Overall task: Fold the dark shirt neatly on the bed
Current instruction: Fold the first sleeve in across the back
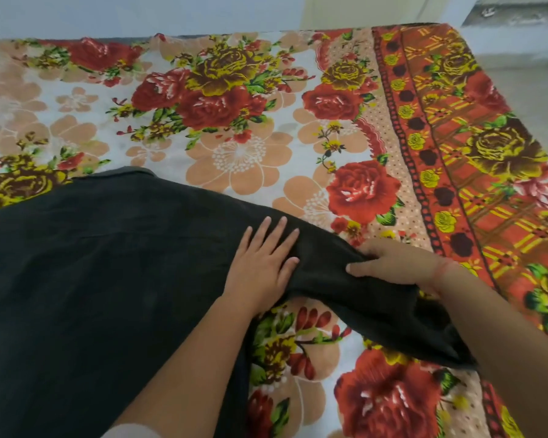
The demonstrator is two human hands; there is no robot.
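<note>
The dark shirt (102,273) lies spread over the left and lower part of the bed (241,128), its collar toward the upper left. One sleeve runs off to the right and hangs down under my right arm. My left hand (260,260) lies flat, fingers straight, pressing on the shirt near the shoulder. Just to its right, my right hand (393,263) grips the sleeve, thumb on top and fingers curled under the cloth, lifting it slightly off the sheet.
A floral bedsheet in red, yellow and peach covers the bed, with an orange patterned border (456,153) along the right edge. A pale wall (140,14) stands behind the bed and light floor (525,90) lies to the right.
</note>
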